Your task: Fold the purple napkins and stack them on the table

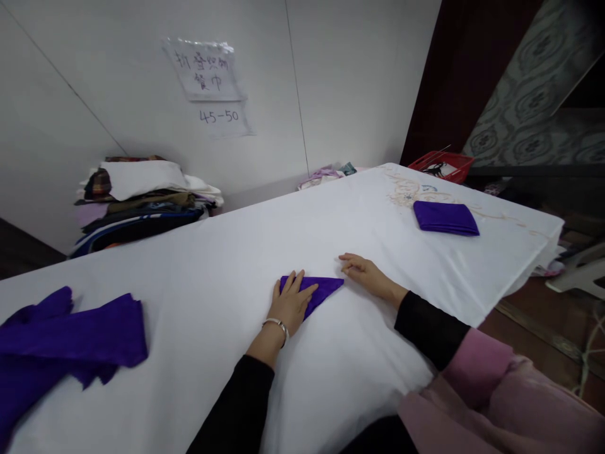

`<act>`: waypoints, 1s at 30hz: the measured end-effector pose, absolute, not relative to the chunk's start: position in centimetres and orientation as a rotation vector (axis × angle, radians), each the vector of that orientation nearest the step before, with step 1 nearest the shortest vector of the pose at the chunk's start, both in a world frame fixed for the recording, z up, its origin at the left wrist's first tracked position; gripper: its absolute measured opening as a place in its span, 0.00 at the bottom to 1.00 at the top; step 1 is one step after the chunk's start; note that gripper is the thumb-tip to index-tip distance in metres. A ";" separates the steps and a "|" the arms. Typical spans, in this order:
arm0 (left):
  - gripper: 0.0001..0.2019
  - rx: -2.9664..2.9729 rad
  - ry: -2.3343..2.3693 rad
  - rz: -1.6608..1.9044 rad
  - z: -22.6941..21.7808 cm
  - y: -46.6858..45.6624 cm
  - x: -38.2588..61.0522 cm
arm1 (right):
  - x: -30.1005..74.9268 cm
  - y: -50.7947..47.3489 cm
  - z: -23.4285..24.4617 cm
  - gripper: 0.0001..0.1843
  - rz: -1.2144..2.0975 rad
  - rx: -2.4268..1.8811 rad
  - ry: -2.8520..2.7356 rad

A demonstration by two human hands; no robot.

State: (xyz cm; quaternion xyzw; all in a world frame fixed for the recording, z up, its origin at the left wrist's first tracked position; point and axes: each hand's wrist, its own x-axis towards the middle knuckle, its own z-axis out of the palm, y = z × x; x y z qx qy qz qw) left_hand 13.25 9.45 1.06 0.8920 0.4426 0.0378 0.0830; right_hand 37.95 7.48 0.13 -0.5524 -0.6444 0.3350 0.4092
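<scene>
A small purple cloth (pixel 322 289), folded into a triangle, lies on the white-covered table (pixel 227 265). My left hand (pixel 292 304) rests flat on its left part, fingers stretched out, a bracelet at the wrist. My right hand (pixel 365 273) lies on the table just right of the triangle's tip, fingers extended toward it and touching or almost touching the corner. Both arms wear black sleeves.
A folded purple cloth (pixel 445 217) sits at the far right of the table. Loose purple cloths (pixel 66 340) lie at the left edge. A stack of folded textiles (pixel 142 198) stands by the wall. A red basket (pixel 443 165) is behind the table's right corner.
</scene>
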 end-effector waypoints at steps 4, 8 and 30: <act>0.20 2.667 1.320 0.111 0.9 9.5 13.2 | 37.1 7.6 -0.4 0.13 0.675 -1.352 -1.758; 0.19 2.674 1.321 0.131 1.0 9.4 13.2 | 36.4 7.6 -0.9 0.13 0.492 -1.342 -2.058; 0.26 2.664 1.563 0.119 2.1 5.0 15.7 | 35.6 6.2 1.0 0.07 1.282 -1.139 -1.469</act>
